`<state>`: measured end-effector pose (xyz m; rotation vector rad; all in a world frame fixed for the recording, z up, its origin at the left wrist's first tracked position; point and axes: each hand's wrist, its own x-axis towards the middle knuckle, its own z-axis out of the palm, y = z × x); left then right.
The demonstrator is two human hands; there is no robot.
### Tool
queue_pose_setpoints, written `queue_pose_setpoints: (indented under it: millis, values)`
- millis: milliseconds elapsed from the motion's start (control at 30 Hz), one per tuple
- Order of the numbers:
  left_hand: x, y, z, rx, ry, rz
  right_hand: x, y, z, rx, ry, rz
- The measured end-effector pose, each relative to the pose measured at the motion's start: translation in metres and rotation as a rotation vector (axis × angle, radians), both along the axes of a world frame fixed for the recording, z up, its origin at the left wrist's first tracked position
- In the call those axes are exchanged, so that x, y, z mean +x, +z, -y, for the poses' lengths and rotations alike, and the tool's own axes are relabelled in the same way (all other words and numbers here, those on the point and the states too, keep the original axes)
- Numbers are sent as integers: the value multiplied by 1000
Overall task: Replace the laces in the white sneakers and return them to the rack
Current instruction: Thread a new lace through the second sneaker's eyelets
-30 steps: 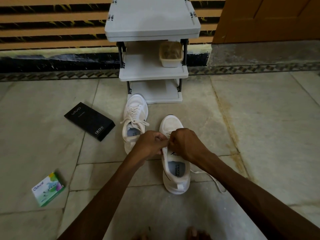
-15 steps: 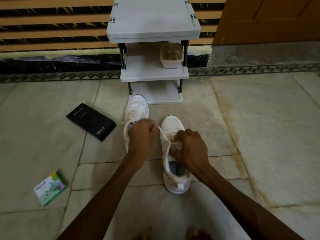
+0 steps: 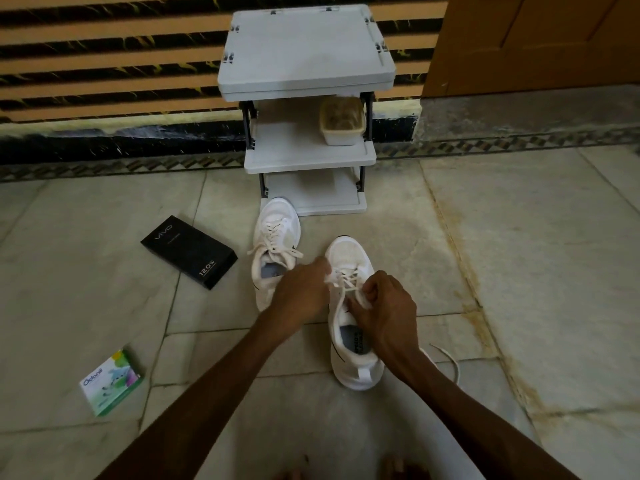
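The far sneaker (image 3: pixel 275 251) is lying laced on the floor, just before the rack (image 3: pixel 304 147). The left hand (image 3: pixel 301 296) is pinching a strand of lace (image 3: pixel 341 289) over the near sneaker (image 3: pixel 353 341) — lacing appears to be midway. The right hand (image 3: pixel 388 310) is pinching the lace at the tongue, and a loose end (image 3: pixel 450 362) is trailing rightward. The next move — likely threading an upper eyelet — calls for a fine, steady pinch.

Floor (image 3: pixel 519 258) right of the near sneaker (image 3: pixel 348 252) lies open up to the rack (image 3: pixel 308 157), save a trailing lace (image 3: pixel 452 363); the far sneaker (image 3: pixel 275 237) blocks the bottom shelf's left end; a tub (image 3: pixel 342 123) fills the middle shelf's right end; a black box (image 3: pixel 188 251) and a green packet (image 3: pixel 110 382) lie on the floor to the left.
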<state>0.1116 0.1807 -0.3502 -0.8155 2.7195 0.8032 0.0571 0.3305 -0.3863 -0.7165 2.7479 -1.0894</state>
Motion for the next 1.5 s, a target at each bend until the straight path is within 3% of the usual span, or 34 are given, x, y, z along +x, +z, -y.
queue_pose_setpoints:
  millis: [67, 100, 133, 167, 267, 300, 367, 467, 567, 700, 800, 1067, 1500]
  values:
    - [3, -10, -6, -237, -86, 100, 0, -1, -1, 7, 11, -14]
    - [3, -7, -7, -218, -91, 85, 0, -1, -1, 5, 15, -14]
    - [2, -1, -6, -59, -64, -2, 0, -1, -2, -6, 17, -13]
    - [0, 11, -3, 219, 27, -126, 1, -2, -3, -19, 18, -11]
    - [-1, 58, 12, 1212, 387, -546, 0, -2, -4, -29, 16, 6]
    - [0, 74, 17, 1402, 402, -666, 0, -2, -3, -32, 14, 15]
    - [2, 100, 25, 1536, 328, -843, 0, -2, -2, -32, 11, 28]
    - [4, 121, 24, 1481, 237, -898, 0, -3, -2, -25, 1, 40]
    - [4, 118, 18, 1345, 255, -799, -1, 0, -3, -13, 16, 44]
    - [5, 96, 11, 664, 297, -469, -17, 12, -9, 75, 88, 149]
    - [4, 68, -1, 305, 285, -406, -30, 18, -18, 69, 129, 236]
    - [4, 19, -32, 20, 150, -298, -46, 11, -31, -259, 55, 787]
    - [-11, 2, -44, -126, 24, -267, -41, 14, -30, -315, 65, 780]
